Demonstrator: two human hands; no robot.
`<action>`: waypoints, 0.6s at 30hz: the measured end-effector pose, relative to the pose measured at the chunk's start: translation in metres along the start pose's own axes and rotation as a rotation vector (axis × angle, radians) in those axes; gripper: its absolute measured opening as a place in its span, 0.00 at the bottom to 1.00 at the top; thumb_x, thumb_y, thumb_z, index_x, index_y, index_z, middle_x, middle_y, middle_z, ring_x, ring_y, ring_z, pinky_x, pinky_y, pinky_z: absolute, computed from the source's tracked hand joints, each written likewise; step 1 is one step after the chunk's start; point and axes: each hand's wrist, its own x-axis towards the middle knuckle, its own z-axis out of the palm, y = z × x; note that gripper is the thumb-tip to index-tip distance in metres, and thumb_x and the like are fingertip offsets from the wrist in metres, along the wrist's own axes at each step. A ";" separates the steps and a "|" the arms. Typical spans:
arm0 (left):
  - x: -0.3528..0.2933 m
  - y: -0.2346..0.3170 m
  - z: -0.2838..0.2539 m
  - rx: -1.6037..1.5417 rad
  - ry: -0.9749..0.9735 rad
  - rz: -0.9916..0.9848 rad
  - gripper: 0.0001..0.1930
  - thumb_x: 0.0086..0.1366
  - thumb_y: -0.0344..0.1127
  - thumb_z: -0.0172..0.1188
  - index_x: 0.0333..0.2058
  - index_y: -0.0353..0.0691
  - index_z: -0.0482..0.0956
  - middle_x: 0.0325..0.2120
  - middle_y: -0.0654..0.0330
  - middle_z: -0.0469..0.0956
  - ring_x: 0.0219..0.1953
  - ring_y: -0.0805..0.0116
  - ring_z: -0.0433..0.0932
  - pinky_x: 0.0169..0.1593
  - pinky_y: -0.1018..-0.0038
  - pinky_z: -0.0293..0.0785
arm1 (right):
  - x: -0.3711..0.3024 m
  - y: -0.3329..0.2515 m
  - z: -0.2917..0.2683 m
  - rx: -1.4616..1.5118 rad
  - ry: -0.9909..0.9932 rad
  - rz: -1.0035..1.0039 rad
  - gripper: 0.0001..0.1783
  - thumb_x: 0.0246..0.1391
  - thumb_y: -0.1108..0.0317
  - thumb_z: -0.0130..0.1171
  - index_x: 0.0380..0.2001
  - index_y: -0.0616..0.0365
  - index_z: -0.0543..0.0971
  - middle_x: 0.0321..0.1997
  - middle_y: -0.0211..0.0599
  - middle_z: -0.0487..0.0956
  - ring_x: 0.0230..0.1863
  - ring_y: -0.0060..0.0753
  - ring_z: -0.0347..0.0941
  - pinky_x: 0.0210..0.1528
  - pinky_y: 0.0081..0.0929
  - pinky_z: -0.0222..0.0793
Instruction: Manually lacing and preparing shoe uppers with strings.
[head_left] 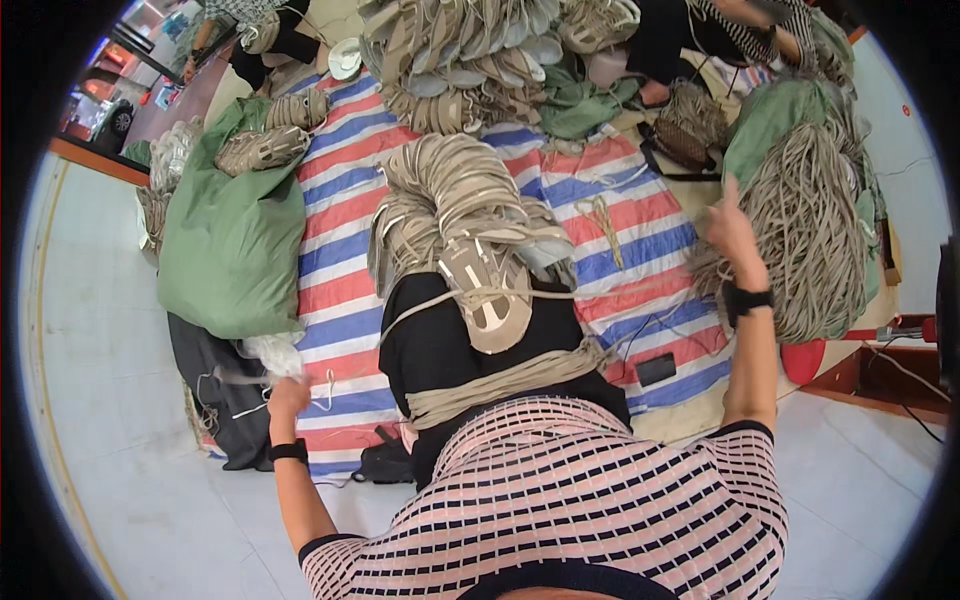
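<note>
1. Fingers of our left hand [288,396] are closed on a lace end at 8 o'clock.
2. Our right hand [733,232] pinches the other end at 2.
3. Lace [560,293] runs across the shoe upper [487,290] on our lap, both hands equally far out.

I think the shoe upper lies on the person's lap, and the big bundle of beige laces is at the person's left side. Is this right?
Not quite. The shoe upper does lie on the lap, but the big bundle of beige laces is at the person's right side, by the right hand, as the head view shows.
</note>
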 end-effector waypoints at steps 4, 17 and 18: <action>-0.020 0.079 -0.042 0.017 -0.042 0.203 0.25 0.55 0.55 0.53 0.28 0.34 0.79 0.30 0.48 0.79 0.34 0.46 0.77 0.37 0.59 0.72 | -0.016 -0.066 0.074 -0.294 -0.127 -0.570 0.21 0.42 0.76 0.48 0.44 0.67 0.66 0.22 0.49 0.76 0.26 0.52 0.73 0.27 0.46 0.65; 0.001 0.319 -0.108 -1.065 -0.495 0.834 0.13 0.66 0.31 0.44 0.48 0.37 0.70 0.32 0.63 0.76 0.31 0.79 0.73 0.31 0.84 0.68 | -0.050 -0.194 0.121 0.321 -0.525 -0.734 0.11 0.54 0.61 0.47 0.28 0.58 0.71 0.22 0.50 0.72 0.27 0.56 0.69 0.28 0.46 0.60; 0.004 0.318 -0.103 -1.007 -0.456 0.849 0.12 0.67 0.32 0.43 0.45 0.37 0.71 0.26 0.67 0.74 0.25 0.82 0.69 0.27 0.85 0.65 | -0.051 -0.190 0.124 0.329 -0.484 -0.743 0.10 0.53 0.63 0.48 0.26 0.59 0.71 0.19 0.50 0.70 0.24 0.55 0.68 0.26 0.45 0.59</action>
